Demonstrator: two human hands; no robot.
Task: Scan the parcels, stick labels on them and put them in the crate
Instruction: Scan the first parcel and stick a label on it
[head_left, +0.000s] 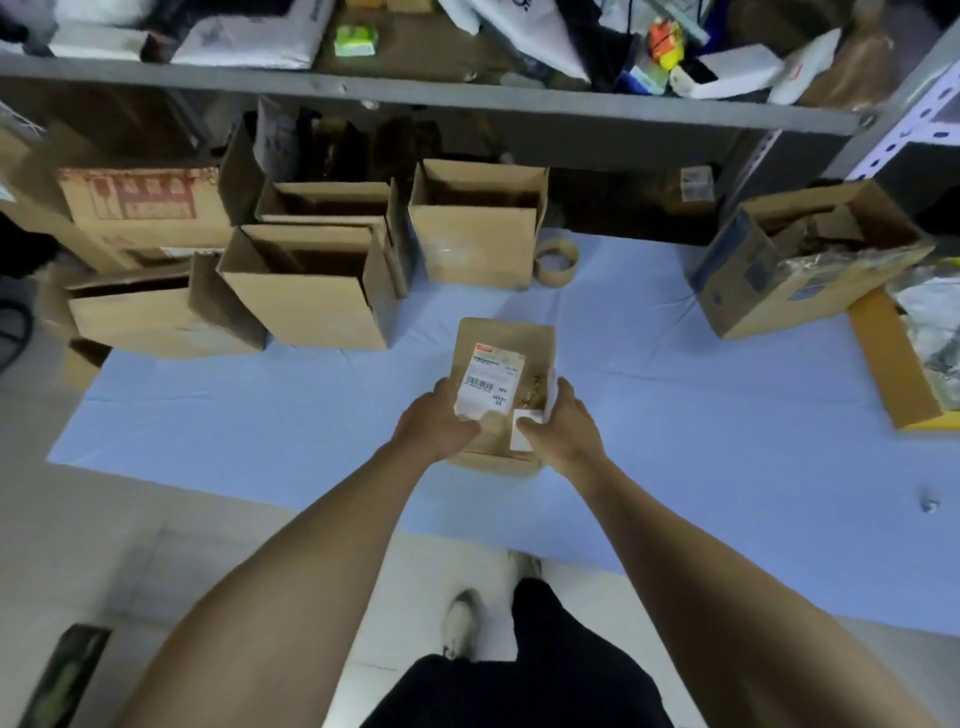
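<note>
Squarely between left grip (439, 422) and right grip (563, 423), brown parcel (506, 343).

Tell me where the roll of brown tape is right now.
In the head view the roll of brown tape stands on the blue sheet, beside the right of the open middle carton, beyond the parcel.

We see a pale floor (104, 519) under a blue sheet (675, 415), with a grey metal shelf (467, 98) above.
</note>
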